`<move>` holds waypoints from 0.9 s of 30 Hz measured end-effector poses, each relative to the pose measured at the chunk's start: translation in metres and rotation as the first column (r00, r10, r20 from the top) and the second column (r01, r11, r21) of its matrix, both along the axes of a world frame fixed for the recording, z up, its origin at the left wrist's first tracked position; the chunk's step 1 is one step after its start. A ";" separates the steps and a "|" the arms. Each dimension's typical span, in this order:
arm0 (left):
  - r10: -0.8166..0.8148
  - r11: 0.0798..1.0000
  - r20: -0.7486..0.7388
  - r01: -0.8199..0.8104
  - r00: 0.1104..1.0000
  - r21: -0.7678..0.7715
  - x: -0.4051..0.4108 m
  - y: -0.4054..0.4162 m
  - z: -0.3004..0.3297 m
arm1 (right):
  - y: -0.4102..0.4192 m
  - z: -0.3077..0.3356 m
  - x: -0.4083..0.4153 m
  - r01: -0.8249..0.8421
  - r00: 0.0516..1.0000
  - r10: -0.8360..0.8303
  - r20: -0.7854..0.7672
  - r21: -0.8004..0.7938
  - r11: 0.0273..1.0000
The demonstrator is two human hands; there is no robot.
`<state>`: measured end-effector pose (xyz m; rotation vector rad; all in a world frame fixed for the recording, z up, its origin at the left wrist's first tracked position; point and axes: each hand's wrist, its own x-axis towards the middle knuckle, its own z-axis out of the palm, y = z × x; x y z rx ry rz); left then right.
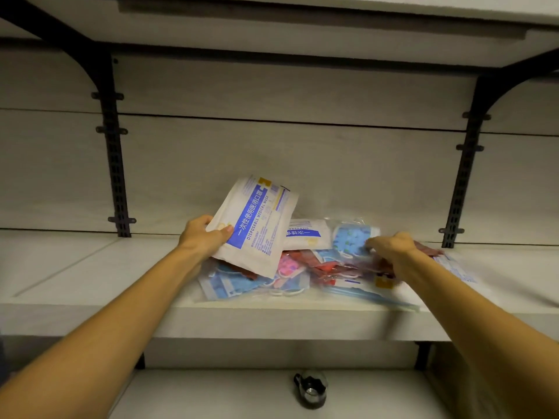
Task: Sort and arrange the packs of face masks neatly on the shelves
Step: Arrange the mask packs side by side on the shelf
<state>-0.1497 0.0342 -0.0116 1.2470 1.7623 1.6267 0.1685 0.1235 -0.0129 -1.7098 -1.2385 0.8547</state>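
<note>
Head view: left grip pinches white pack's lower-left corner.

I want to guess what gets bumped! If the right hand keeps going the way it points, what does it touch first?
The right hand points left, over the pile. It would probably meet the clear pack of blue patterned masks first, right by its fingertips. It may already be touching; depth is hard to judge.

You have two white packs with a blue band: one white pack lifted, one second white pack lying behind. You see one mixed heap of clear packs; its number I cannot count. Two black brackets stand at the wall.
</note>
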 end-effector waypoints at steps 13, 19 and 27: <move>0.099 0.995 0.011 -0.099 0.995 0.024 0.062 -0.074 0.018 | -0.069 0.025 0.049 -0.261 0.958 0.274 -0.088 0.136 0.956; 0.140 0.989 0.059 -0.143 0.988 0.043 0.089 -0.118 0.007 | -0.093 0.037 0.062 -0.340 0.926 0.373 -0.060 0.295 0.893; 0.347 0.927 0.077 -0.354 0.935 0.123 0.060 -0.183 0.008 | -0.139 0.046 0.019 -0.571 0.773 0.629 -0.085 0.338 0.748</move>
